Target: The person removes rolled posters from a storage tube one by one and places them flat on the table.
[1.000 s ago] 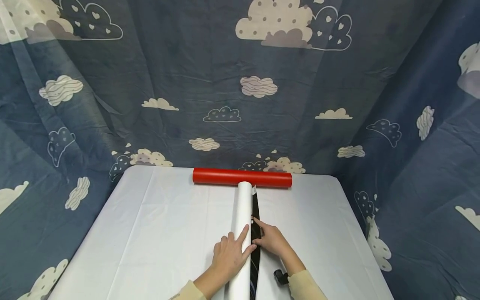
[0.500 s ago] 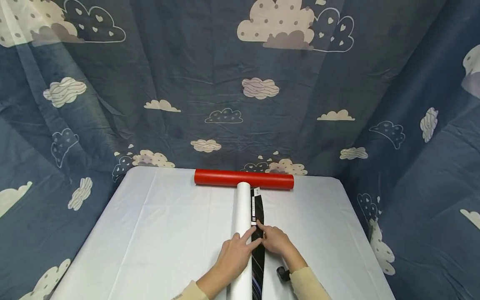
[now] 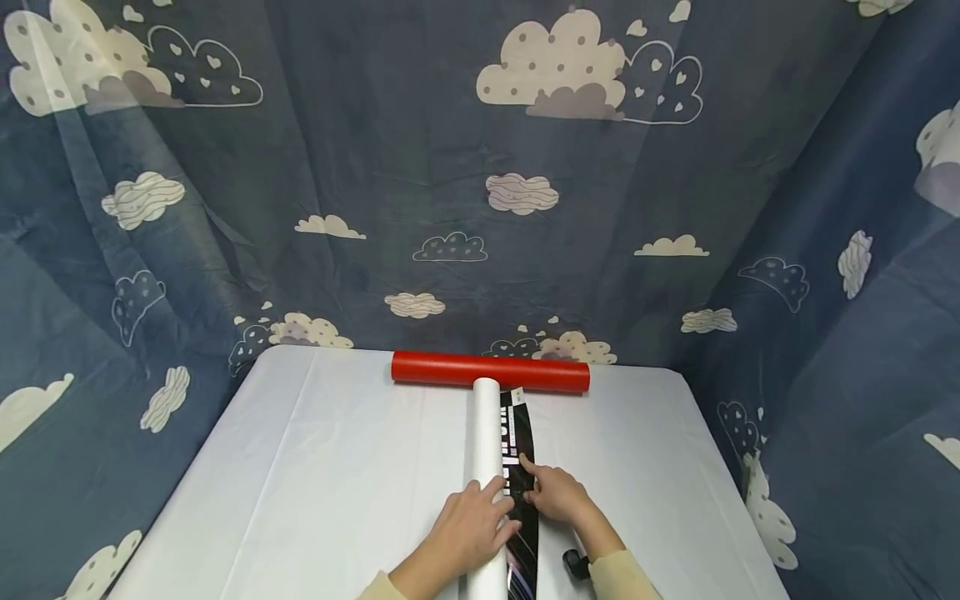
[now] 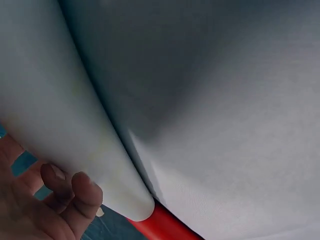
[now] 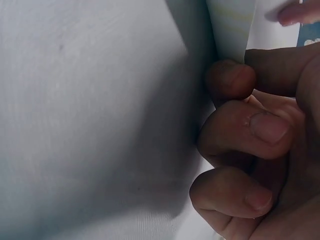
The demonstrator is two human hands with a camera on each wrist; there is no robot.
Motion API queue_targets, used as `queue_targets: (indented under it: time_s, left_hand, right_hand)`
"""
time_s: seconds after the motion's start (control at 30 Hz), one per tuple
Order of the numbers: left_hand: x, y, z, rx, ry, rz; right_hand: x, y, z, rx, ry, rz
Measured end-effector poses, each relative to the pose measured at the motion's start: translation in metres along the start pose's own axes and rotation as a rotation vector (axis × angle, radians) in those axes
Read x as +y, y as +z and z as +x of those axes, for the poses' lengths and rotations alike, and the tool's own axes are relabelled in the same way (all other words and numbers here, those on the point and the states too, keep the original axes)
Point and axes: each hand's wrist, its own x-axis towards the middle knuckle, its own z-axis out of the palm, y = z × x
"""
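A rolled poster (image 3: 487, 433), white on the outside, lies lengthwise on the table. Along its right side shows a strip of its black printed face (image 3: 522, 542) with white lettering. My left hand (image 3: 468, 525) rests across the roll, fingers spread and its tips by the printed strip; in the left wrist view its fingers (image 4: 87, 192) are loosely bent beside the white paper. My right hand (image 3: 558, 494) pinches the poster's free right edge between thumb and index finger. In the right wrist view the paper edge (image 5: 232, 30) meets the fingertips, and the other fingers are curled.
A red tube (image 3: 450, 369) lies crosswise at the far end of the roll, near the back of the white-covered table (image 3: 337, 467). A small black device (image 3: 576, 564) is at the right wrist. Dark blue cloud-patterned cloth (image 3: 420, 167) hangs behind and at the sides.
The poster's edge has been drawn right, so the black printed strip is wider and more lettering shows. The right hand has shifted slightly right; the view has tilted up a little.
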Motion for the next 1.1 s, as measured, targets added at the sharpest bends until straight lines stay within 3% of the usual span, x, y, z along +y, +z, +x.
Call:
queue_targets:
  time_s: [0.27, 0.53, 0.8, 1.1]
  left_hand:
    - [-0.001, 0.001, -0.004, 0.025, 0.011, 0.025]
    - [-0.007, 0.004, -0.010, 0.107, 0.096, 0.139]
    - [-0.011, 0.002, -0.011, 0.102, 0.105, 0.135]
    - [-0.015, -0.002, -0.008, 0.097, 0.080, 0.116]
  right_hand:
    - [0.019, 0.012, 0.010, -0.028, -0.026, -0.007]
    - [0.035, 0.023, 0.025, -0.030, -0.009, -0.037]
    - [0.015, 0.002, 0.005, -0.016, -0.010, -0.007]
    - [0.007, -0.008, 0.000, -0.017, 0.004, -0.005]
